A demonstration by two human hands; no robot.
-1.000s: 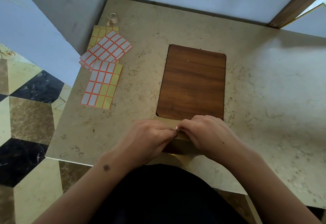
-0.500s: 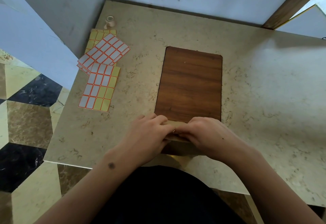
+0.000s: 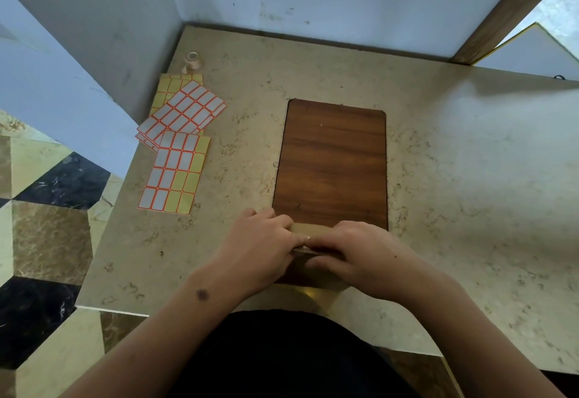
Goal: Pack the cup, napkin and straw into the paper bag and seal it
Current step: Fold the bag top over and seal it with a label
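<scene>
Paper bag (image 3: 313, 230) at the near centre of the desk (image 3: 454, 194), its tan top edge folded over and lying against the near end of a brown wood-grain board (image 3: 332, 162); most of the bag is hidden beneath the hands. Left hand (image 3: 260, 250) pressed on the left part of the fold, fingers curled and closed onto the paper. Right hand (image 3: 360, 253) on the right part of the fold, fingers likewise closed on the paper, its fingertips meeting those of the left hand at the middle of the bag. Cup, napkin and straw cannot be made out.

The board lies flat with its long side running near to far, at the centre of the beige marbled desk. At the far left of the desk, well apart from the bag, lie overlapping label sheets (image 3: 178, 144), white labels edged in orange on yellow backing; the nearest sheet has several labels peeled away. Just beyond them, in the far left corner, stands 1 small tape roll (image 3: 191, 60). Pale walls border the desk on its far and left sides; a patterned tiled floor (image 3: 40, 225) shows at the left.
</scene>
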